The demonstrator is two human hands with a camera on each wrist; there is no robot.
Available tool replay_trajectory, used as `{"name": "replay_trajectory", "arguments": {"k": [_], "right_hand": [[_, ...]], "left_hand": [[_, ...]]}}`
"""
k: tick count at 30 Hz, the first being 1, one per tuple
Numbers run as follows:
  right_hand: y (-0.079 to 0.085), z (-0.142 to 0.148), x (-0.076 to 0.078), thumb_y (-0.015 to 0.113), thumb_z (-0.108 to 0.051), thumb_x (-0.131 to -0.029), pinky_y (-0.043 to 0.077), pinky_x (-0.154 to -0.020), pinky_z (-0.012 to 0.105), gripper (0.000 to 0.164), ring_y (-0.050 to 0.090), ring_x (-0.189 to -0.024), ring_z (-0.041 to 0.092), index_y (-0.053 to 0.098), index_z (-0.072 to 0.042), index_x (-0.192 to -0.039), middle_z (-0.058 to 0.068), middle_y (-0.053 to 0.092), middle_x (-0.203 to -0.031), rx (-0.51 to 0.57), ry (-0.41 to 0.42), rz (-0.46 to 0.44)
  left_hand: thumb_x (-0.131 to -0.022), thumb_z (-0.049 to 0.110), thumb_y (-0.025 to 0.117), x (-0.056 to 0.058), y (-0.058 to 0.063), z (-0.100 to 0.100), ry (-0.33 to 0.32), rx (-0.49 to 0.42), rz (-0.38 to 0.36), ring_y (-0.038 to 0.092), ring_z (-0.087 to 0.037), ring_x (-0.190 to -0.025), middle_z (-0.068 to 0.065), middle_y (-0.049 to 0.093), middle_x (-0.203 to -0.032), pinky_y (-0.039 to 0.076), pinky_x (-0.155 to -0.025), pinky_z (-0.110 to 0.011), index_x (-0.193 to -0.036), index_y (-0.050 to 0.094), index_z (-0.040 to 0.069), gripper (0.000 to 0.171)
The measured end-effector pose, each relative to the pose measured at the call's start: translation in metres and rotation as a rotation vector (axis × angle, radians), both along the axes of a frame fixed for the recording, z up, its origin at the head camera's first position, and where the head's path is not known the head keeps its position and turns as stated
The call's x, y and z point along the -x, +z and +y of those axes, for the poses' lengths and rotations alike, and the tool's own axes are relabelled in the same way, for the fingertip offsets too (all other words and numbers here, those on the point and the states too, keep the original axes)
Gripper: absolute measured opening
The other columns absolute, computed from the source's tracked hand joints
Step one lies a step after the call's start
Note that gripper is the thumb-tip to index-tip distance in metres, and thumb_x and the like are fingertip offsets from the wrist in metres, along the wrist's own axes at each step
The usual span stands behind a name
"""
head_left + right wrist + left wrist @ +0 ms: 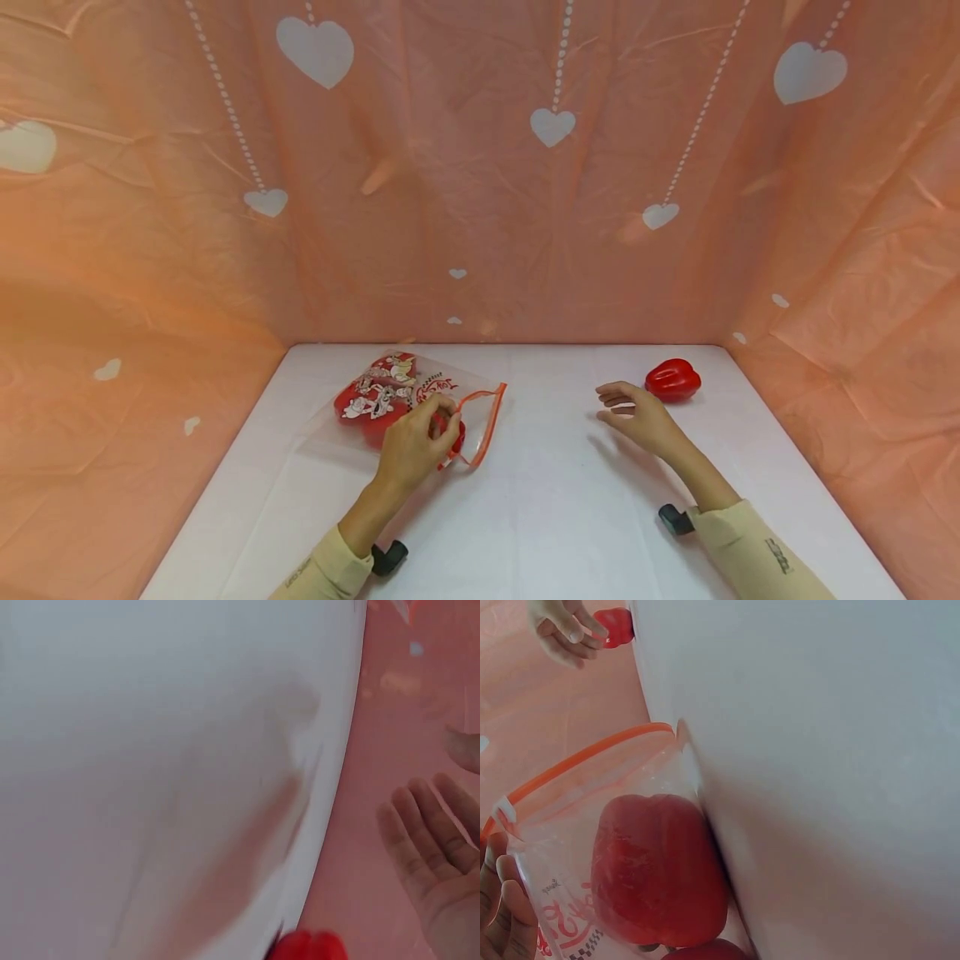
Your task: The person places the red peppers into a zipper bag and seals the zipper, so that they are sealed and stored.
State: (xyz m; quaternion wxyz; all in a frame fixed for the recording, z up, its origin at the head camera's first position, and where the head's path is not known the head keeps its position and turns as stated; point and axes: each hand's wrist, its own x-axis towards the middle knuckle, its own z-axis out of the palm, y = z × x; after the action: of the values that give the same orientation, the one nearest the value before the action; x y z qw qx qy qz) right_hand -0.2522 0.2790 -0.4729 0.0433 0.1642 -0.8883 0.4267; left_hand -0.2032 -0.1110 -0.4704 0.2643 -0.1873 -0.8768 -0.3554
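Note:
A clear plastic bag point(322, 435) with an orange zip edge and printed cartoon figures lies on the left of the table, its mouth spread toward the right. My left hand point(416, 437) pinches the upper edge of that mouth. Inside the bag, red bell peppers point(660, 870) show through the film. On the right, my right hand point(641, 421) hovers over the table with extended, slightly bent fingers and nothing in its grasp. Just beyond it rests a single red bell pepper point(672, 381), also partly visible at the bottom of the right wrist view.
A white cloth covers the table point(547, 500). Orange sheeting point(480, 208) with white hearts hangs behind it and along both sides. A dark wrist device point(390, 558) sits at my left cuff, another point(675, 520) at the right.

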Motion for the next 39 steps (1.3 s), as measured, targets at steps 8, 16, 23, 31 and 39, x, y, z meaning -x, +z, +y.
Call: {"name": "replay_trajectory", "arguments": {"k": [8,16,23,31,39], "right_hand": [[0.011,0.033,0.003,0.081,-0.006,-0.095,0.053,-0.104,0.059,0.044,0.069,-0.118,0.048,0.065,0.005,-0.134,0.029,0.069,-0.128,-0.055,-0.059,0.041],[0.02,0.062,0.009,0.079,-0.013,-0.098,0.05,-0.105,0.066,0.047,0.059,-0.126,0.053,0.063,0.003,-0.139,0.03,0.065,-0.136,-0.146,-0.156,0.062],[0.023,0.085,0.016,0.079,-0.011,-0.096,0.052,-0.097,0.073,0.056,0.043,-0.133,0.058,0.055,0.004,-0.144,0.036,0.053,-0.144,-0.218,-0.228,0.074],[0.021,0.102,0.029,0.075,-0.024,-0.101,0.041,-0.106,0.078,0.069,0.033,-0.14,0.062,0.042,0.004,-0.156,0.039,0.039,-0.155,-0.199,-0.253,-0.022],[0.017,0.111,0.037,0.07,-0.039,-0.104,0.035,-0.11,0.08,0.088,0.025,-0.146,0.065,0.023,0.005,-0.164,0.042,0.025,-0.163,-0.19,-0.249,-0.166]], "left_hand": [[-0.091,0.013,0.084,0.0,0.0,-0.001,-0.003,-0.002,-0.003,0.051,-0.004,-0.061,0.007,0.069,-0.079,0.045,-0.053,-0.022,-0.104,0.069,0.015,0.02],[-0.091,0.013,0.084,0.0,0.001,-0.002,0.003,0.003,0.006,0.05,-0.004,-0.061,0.007,0.068,-0.078,0.045,-0.052,-0.022,-0.104,0.069,0.015,0.02],[-0.092,0.013,0.083,0.002,0.0,-0.002,-0.001,0.012,0.017,0.05,-0.003,-0.061,0.008,0.067,-0.078,0.043,-0.051,-0.022,-0.104,0.069,0.015,0.018],[-0.092,0.012,0.083,0.001,0.001,-0.001,-0.001,0.009,0.015,0.05,-0.004,-0.061,0.008,0.067,-0.078,0.044,-0.052,-0.022,-0.104,0.07,0.014,0.018],[-0.092,0.013,0.084,0.002,0.0,-0.001,0.003,0.018,0.002,0.05,-0.003,-0.061,0.008,0.067,-0.078,0.044,-0.053,-0.022,-0.104,0.07,0.014,0.019]]}}
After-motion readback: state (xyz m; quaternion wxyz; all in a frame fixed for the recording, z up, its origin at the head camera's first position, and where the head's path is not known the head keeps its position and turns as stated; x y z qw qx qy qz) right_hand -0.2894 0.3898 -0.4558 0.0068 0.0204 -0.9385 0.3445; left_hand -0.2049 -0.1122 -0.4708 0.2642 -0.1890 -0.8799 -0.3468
